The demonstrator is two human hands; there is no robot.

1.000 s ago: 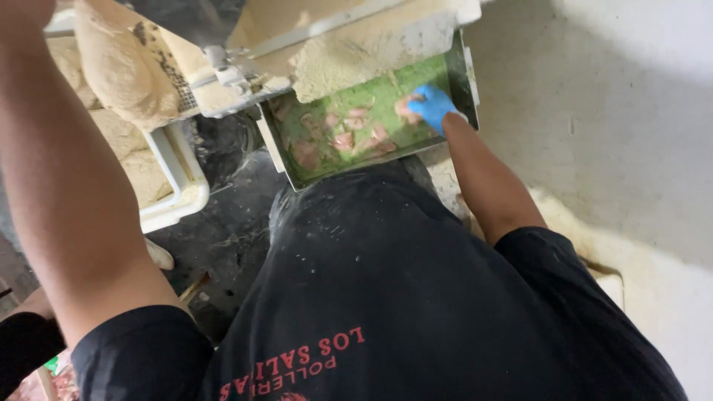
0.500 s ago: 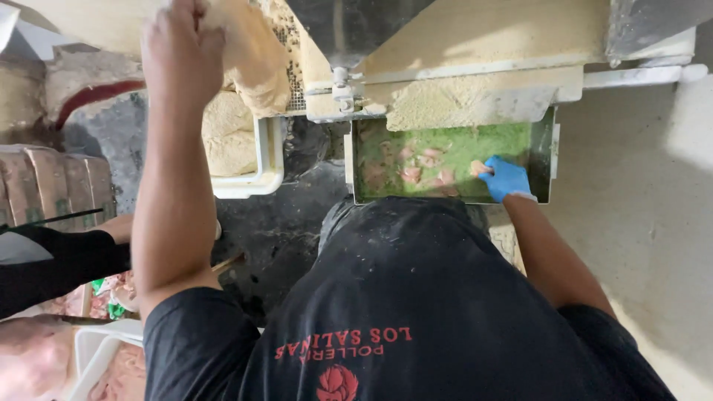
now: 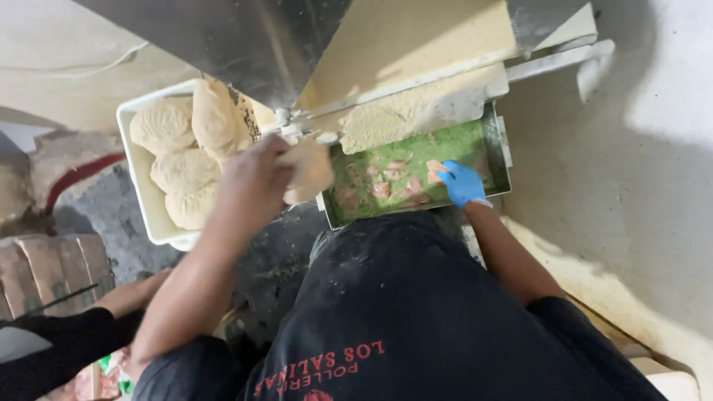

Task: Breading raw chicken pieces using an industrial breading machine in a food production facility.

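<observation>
Light falls hard from above and to the right, washing the pale wall [image 3: 653, 67] almost white near the top corner. A broad soft-edged shadow lies across the lower part of that wall. The slanted metal panel [image 3: 245, 44] carries a dull grey sheen with faint streaks of glare. The floury slope [image 3: 416, 44] beside it is warmly lit, with a diagonal shadow band across it. The green tray [image 3: 494, 141] sits in even, moderate light. The left hand [image 3: 256, 174] is smeared by motion blur, its outline soft. The dark shirt [image 3: 416, 312] swallows detail. The lower left corner is dim and murky. Overall sharpness is modest, with compression softness throughout.
</observation>
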